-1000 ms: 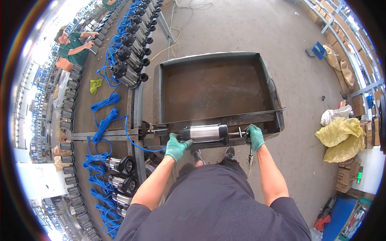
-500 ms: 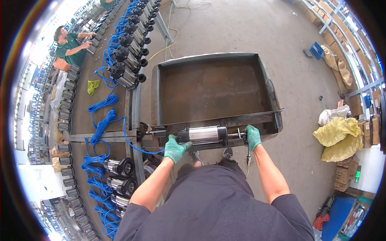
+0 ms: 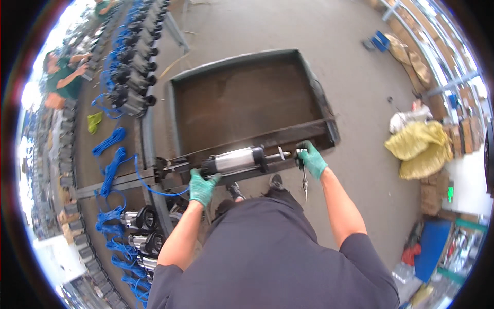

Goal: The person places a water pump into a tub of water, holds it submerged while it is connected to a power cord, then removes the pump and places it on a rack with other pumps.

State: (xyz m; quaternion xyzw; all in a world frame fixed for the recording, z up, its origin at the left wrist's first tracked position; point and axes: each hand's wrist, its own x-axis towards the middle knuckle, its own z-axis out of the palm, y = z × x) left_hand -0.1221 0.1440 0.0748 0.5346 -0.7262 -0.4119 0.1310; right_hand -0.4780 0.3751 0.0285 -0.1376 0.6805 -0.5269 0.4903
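A silver pump (image 3: pixel 234 160) with black ends lies across the near side of a metal tank, slightly tilted up to the right. My left hand (image 3: pixel 202 188), in a green glove, grips its black left end, thumb spread along the lower edge; part of the grip is hidden. A blue cord (image 3: pixel 164 194) runs to that side from the bench. From the pump's right end a metal fitting with a crosspiece (image 3: pixel 280 154) sticks out. To its right, apart from it, my gloved right hand (image 3: pixel 312 159) is closed around a hose connector (image 3: pixel 300 160), its hose (image 3: pixel 305 185) hanging down.
The wide tank (image 3: pixel 317 90) has a raised rim and a brown inside. Left of it, a bench carries blue cord coils (image 3: pixel 110 170), a row of pumps (image 3: pixel 135 77) and several nearer pumps (image 3: pixel 138 219). Yellow sacks (image 3: pixel 422 147) lie at right. A co-worker (image 3: pixel 64 74) stands far left.
My right hand has come away from the pump's fitting to the right, taking the hose connector along. The left hand stays at the pump's left end. The whole view has shifted and turned.
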